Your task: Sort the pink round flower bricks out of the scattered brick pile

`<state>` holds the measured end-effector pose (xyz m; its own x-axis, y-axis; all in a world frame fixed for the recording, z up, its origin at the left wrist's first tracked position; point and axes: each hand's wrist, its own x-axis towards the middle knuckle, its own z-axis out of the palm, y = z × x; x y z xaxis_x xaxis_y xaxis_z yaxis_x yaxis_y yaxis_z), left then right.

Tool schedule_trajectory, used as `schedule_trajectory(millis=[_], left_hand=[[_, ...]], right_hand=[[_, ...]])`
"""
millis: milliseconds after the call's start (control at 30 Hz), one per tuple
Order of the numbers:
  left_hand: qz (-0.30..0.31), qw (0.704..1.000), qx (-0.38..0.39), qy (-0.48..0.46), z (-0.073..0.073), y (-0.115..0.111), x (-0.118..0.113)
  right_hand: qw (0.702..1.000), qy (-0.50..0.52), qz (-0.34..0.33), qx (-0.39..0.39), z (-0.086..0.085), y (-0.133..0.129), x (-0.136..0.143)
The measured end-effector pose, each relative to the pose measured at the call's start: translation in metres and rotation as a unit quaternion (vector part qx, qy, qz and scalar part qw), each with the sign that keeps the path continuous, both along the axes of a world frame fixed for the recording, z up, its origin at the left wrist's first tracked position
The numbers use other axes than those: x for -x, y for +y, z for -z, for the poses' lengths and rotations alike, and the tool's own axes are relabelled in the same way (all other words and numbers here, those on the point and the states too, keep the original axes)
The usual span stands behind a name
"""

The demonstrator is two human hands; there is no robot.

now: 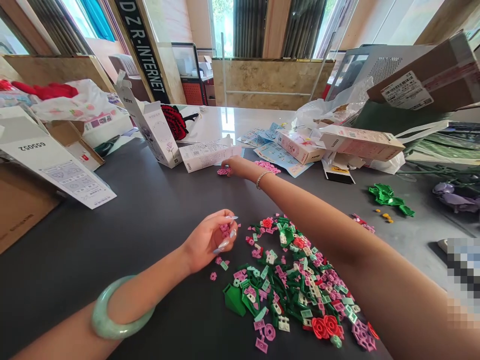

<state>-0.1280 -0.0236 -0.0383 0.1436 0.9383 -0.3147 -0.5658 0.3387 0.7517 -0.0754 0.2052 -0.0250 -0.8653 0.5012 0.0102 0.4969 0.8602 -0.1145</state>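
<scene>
My left hand [212,239] is closed in a loose curl around several small pink building bricks [225,229], held just left of the big heap. With my right arm stretched across the table, my right hand [237,167] is at a small cluster of pink bricks [224,171]. Its bent fingers look pressed together; what they hold, if anything, is hidden. Behind the right wrist lies another group of pink bricks [267,167]. A mixed heap of green, pink, white and red bricks [288,280] spreads below my right forearm, which covers part of it.
White boxes [161,132] and a lying carton [208,154] stand at the back. Blue printed sheets [279,156] and pink boxes [300,145] are to their right. Green leaf pieces [390,196] and a purple flower [453,196] lie far right; a large box [56,155] leans at left.
</scene>
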Motion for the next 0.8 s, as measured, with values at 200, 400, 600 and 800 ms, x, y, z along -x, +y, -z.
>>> schedule_trajectory(millis=[200, 400, 600, 800], left_hand=[[-0.013, 1.0, 0.004, -0.009, -0.003, -0.002, 0.0], [-0.038, 0.999, 0.014, -0.014, -0.007, -0.003, -0.003], [-0.04, 0.999, 0.028, -0.008, -0.012, -0.004, -0.006], [-0.053, 0.998, 0.017, -0.017, -0.02, -0.003, -0.012]], right_hand=[[0.999, 0.029, 0.014, -0.011, -0.02, -0.006, -0.033], [1.0, 0.019, 0.011, 0.003, -0.035, -0.04, -0.116], [0.998, 0.031, 0.062, 0.002, -0.035, -0.098, -0.228], [0.984, 0.082, 0.159, 0.012, -0.019, -0.156, -0.324]])
